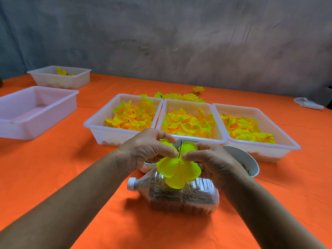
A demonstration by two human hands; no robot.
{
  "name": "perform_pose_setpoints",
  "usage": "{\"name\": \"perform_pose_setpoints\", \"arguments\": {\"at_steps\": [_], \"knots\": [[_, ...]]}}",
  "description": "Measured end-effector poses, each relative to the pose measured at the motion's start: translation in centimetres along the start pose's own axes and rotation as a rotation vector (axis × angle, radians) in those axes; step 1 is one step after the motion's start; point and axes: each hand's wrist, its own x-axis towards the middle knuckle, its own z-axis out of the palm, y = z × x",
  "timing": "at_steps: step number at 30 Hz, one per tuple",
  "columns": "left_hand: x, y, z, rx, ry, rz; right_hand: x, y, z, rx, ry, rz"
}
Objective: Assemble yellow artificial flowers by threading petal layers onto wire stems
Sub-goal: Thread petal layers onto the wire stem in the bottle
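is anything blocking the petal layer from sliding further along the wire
Nothing visible does. The wire already pokes through the centre of the petal layer, and its tip stands bare above. The left hand and right hand pinch the layer on either side of the wire, not across it.

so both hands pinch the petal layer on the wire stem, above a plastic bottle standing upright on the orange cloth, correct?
Not quite. In the head view the plastic bottle lies on its side, cap to the left. The rest holds: left hand and right hand pinch the petal layer on the wire stem, above it, over the orange cloth.
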Motion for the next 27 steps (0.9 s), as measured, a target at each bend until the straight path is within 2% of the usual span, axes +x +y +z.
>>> {"name": "perform_pose_setpoints", "arguments": {"at_steps": [12,19,27], "knots": [[-0.26,0.05,-0.66,-0.094,-0.089,-0.031,-0.17,0.02,-0.01,-0.011,-0.001,0.004],[0.07,-0.12,-0.67,-0.148,-0.086,-0.055,-0.41,-0.16,-0.06,-0.024,-0.009,-0.037],[0.46,-0.68,-0.53,-0.187,-0.110,-0.123,-0.33,0.05,-0.03,-0.032,-0.025,0.024]]}}
